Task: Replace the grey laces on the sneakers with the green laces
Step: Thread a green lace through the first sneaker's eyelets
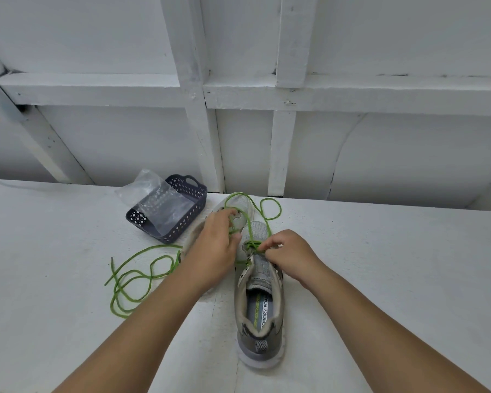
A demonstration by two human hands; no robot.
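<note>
Pinching the green lace [253, 245] at the lower eyelets of the near sneaker [260, 290] on the table [380, 279], the right hand [289, 255] should pull evenly while the left hand [214, 245], fingers curled around a strand, keeps it untwisted.

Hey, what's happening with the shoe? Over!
Left hand and right hand both pinching green lace. Sneaker partly laced. Nothing in the way.

Sneaker [260, 282] insole: "MEMORY FOA…" readable, cut off; green brand word illegible.
</note>
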